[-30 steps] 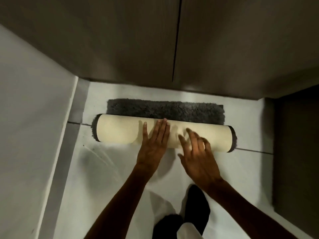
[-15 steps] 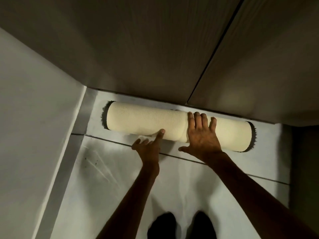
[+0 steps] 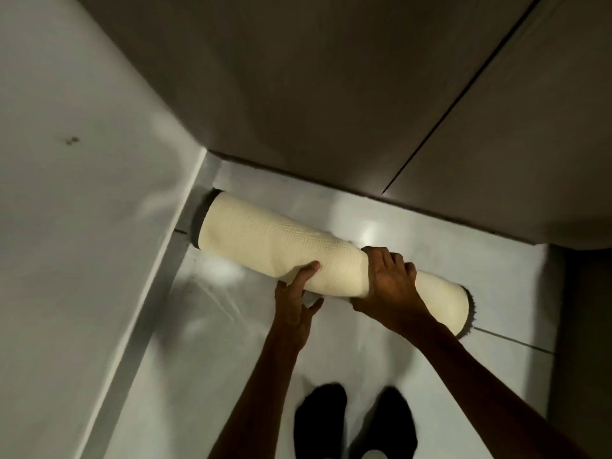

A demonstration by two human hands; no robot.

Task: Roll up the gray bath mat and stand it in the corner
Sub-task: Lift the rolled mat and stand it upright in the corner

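The bath mat (image 3: 265, 235) is a full roll, cream mesh backing outward, gray pile showing only at both ends. It lies slanted, its left end at the corner (image 3: 207, 157) where the white wall meets the dark panels, its right end nearer me. My right hand (image 3: 389, 283) wraps over the roll right of its middle. My left hand (image 3: 294, 293) grips the roll from below, thumb pressed on the backing.
A white wall (image 3: 82, 193) with a baseboard runs along the left. Dark panels (image 3: 331, 94) with a vertical seam close the far side. A dark surface (image 3: 583, 326) borders the right. My two feet in dark socks (image 3: 356, 422) stand on the pale tiled floor.
The last flat strip of gray pile was rolled in. The roll then swung, its left end toward the corner. Both hands went from pressing flat on it to gripping it.
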